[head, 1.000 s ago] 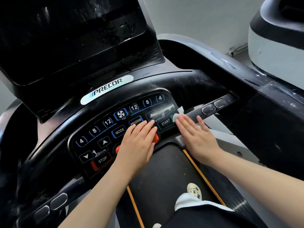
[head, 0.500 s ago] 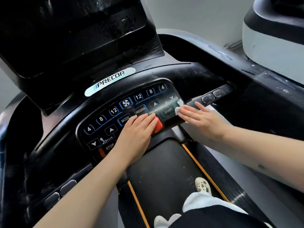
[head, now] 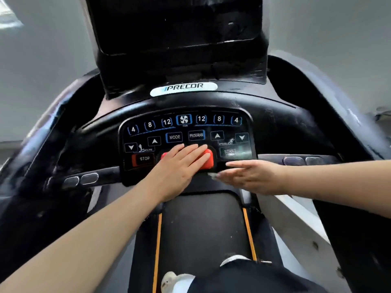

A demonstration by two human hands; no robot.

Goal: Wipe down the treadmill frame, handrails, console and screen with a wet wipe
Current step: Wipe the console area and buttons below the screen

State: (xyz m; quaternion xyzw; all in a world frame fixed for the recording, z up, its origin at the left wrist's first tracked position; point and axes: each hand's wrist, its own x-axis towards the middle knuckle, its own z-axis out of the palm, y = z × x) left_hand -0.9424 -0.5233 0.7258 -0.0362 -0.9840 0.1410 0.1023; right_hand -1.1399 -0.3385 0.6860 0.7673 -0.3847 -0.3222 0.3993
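Note:
The black treadmill console (head: 186, 127) faces me, with numbered keys, MODE, PROGRAM, STOP and START. Above it stands the dark screen (head: 175, 24). My left hand (head: 179, 172) lies flat with straight fingers on the red stop button (head: 208, 160). My right hand (head: 251, 176) reaches in from the right with straight fingers along the console's lower edge, below START. A small pale corner of the wet wipe (head: 212, 175) shows at its fingertips; the hand hides the remainder.
Short handrail bars with grey sensor pads stick out at the left (head: 80, 178) and right (head: 302, 160) of the console. The black belt (head: 203, 225) with orange side lines runs below. My leg and a pale shoe (head: 169, 280) show at the bottom.
My right hand slid with the wipe from the START key down to the console's lower edge. My left hand stayed on the red button. The view swung to face the console squarely.

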